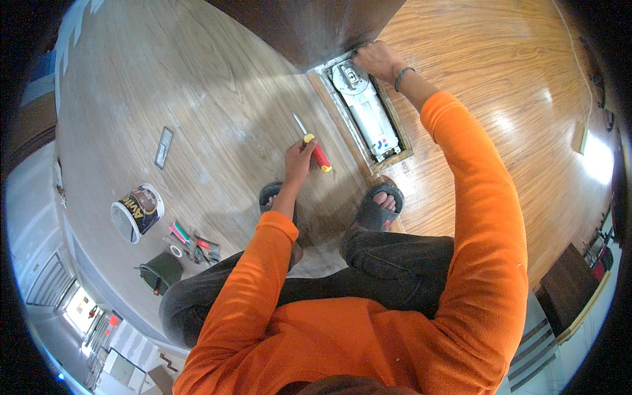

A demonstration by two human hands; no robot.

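A screwdriver (320, 158) with a red and yellow handle is gripped in my left hand (299, 161), its metal shaft pointing away and slightly left above the floor. To the right of it, a long metal floor spring (370, 112) lies in a recess in the floor, with a round plate and a raised spindle at its far end. My right hand (380, 61) reaches to the far right corner of this recess, beside the lower edge of a dark brown door (316, 26). Its fingers are curled closed, and whatever they hold is hidden.
On the left lie a flat metal plate (164, 147) and a tipped paint bucket (158, 203). Nearer my knee are several hand tools (201, 249), a roll of tape (176, 251) and a dark green container (162, 271). My sandalled feet (380, 209) stand close to the recess.
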